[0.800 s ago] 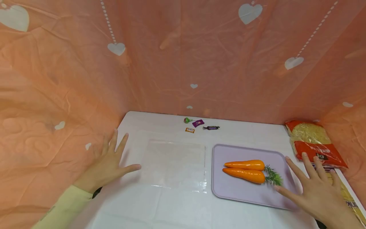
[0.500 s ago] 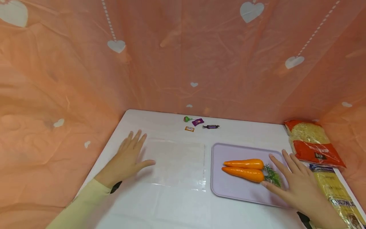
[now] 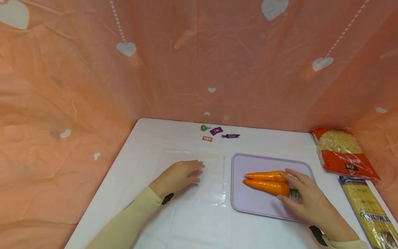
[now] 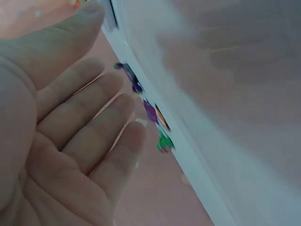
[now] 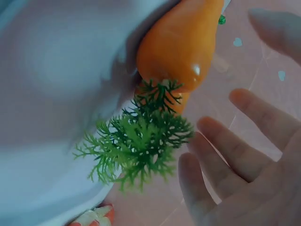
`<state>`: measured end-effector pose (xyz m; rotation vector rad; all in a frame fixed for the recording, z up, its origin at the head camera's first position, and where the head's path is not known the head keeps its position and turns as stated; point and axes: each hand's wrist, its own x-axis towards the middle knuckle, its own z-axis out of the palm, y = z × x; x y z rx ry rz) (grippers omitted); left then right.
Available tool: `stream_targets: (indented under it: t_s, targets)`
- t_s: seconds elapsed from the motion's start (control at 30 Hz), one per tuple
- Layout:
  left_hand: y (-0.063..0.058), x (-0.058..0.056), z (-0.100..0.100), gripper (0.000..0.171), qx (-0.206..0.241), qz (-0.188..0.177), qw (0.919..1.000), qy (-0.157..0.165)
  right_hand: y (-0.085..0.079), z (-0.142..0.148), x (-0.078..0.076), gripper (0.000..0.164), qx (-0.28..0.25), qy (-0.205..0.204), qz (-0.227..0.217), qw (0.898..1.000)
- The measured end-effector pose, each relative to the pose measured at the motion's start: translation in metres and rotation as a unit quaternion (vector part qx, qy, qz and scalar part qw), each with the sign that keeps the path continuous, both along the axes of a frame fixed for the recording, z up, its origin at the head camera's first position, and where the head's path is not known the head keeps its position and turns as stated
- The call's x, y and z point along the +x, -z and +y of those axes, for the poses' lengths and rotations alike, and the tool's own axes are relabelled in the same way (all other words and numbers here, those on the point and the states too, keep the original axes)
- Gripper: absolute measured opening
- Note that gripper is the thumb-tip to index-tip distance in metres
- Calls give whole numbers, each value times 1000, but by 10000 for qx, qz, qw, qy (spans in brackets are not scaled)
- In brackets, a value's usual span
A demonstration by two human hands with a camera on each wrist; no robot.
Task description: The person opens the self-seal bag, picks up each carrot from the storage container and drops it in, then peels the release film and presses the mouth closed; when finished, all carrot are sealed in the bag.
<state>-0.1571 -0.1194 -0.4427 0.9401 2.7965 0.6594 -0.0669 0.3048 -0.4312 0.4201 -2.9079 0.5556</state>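
Two orange carrots (image 3: 267,187) with green feathery tops (image 5: 141,136) lie side by side on a lilac tray (image 3: 258,207). Over their leafy end is my right hand (image 3: 306,197), fingers spread and thumb apart, the fingertips overlapping the far carrot in the head view. A clear plastic bag (image 3: 211,186) lies flat on the white table left of the tray. Above it hovers my left hand (image 3: 178,176), palm turned to the right, fingers extended and holding nothing. In the left wrist view its fingers (image 4: 113,160) are loosely straight.
At the back of the table lie a green-headed lollipop (image 3: 204,128), a purple wrapped candy (image 3: 216,131), an orange one (image 3: 207,138) and a dark twist-wrapped candy (image 3: 230,136). To the right are a red noodle packet (image 3: 345,155) and a yellow pasta packet (image 3: 365,207). Orange sheeting (image 3: 174,69) encloses the table.
My left hand has come in from the left to above the clear bag, its fingers drawn closer together. My right hand has moved left, from beside the tray to over the carrots' tops.
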Motion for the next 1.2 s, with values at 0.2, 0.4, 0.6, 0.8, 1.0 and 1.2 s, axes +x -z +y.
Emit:
stream_targets:
  t_s: [0.2, 0.4, 0.6, 0.8, 1.0, 1.2]
  targets:
    - [7, -4, 23, 51, -178, -103, 9997, 151, 3, -1, 0, 57, 165, 15, 8, 9999]
    - [12, -2, 34, 45, -566, 49, 9984, 21, 4, -1, -3, 50, 340, 118, -262, 9990]
    - [14, 0, 38, 33, -556, 318, 9979, 53, 5, 2, -4, 54, 454, 478, -1105, 9917]
    - [18, -3, 40, 21, -436, 841, 9954, 171, 0, 6, -3, 54, 432, 586, -1424, 9871]
    - [18, -4, 40, 21, -322, 751, 9966, 75, -11, 8, 4, 53, 290, 508, -1179, 9913]
    - [16, -7, 36, 23, -250, 605, 9978, 54, -26, 0, 3, 48, -10, 232, -623, 9978]
